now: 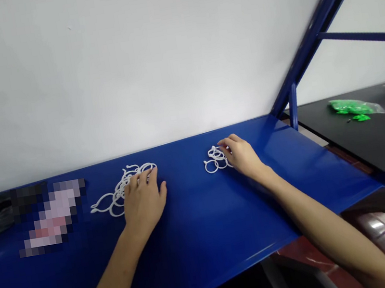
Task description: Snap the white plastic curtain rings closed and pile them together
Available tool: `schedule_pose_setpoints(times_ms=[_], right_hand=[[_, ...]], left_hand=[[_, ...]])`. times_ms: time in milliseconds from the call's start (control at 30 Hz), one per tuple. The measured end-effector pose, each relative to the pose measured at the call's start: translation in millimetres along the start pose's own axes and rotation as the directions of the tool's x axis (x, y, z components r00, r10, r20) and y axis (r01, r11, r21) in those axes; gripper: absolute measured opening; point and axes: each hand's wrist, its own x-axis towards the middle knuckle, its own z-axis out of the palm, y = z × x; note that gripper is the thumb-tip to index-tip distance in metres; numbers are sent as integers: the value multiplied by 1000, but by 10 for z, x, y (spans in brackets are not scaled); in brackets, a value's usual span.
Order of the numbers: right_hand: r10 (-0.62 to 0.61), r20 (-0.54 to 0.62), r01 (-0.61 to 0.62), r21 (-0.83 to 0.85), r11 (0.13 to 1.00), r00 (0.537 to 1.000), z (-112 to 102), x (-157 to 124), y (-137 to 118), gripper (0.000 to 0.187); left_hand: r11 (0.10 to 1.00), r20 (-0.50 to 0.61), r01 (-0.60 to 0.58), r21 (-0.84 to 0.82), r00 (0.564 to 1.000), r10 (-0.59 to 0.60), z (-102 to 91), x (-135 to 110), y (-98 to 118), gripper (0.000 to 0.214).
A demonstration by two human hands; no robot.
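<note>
My left hand (144,199) lies palm down on the blue shelf (204,220), its fingers stretched over a loose heap of white plastic rings (117,195). My right hand (241,154) rests further right, its fingertips curled onto a smaller cluster of white rings (213,159). Whether those fingers actually pinch a ring is hidden by the hand itself. Both forearms reach in from the bottom of the view.
A white wall rises behind the shelf. A blue metal upright (294,103) and slanted brace stand at the right end. Beyond it a black surface (367,140) carries a clear bag of green parts (353,109). A blurred-out patch covers something at the left.
</note>
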Motion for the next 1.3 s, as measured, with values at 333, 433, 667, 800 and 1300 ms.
schedule_pose_setpoints(times_ms=[333,433,667,800,1300], right_hand=[[151,127,-111,-274,955,980,-112,33,35,17],[118,71,-96,-256,962,990,-100,35,21,17],[-118,-22,116,-71,991,993,3,-43,-78,13],[-262,33,255,141,957,964,23,-129,-258,17],[-372,330,220,416,882,867,164,-296,-469,29]], left_hand=[[997,49,-44,-58,998,47,34,29,-112,31],[995,12,-43,-91,999,44,56,24,-145,31],[989,-43,-89,-116,996,84,45,14,-134,25],[958,-150,-192,-212,975,163,-37,19,-34,25],[887,-81,-252,-386,968,239,-103,-35,132,20]])
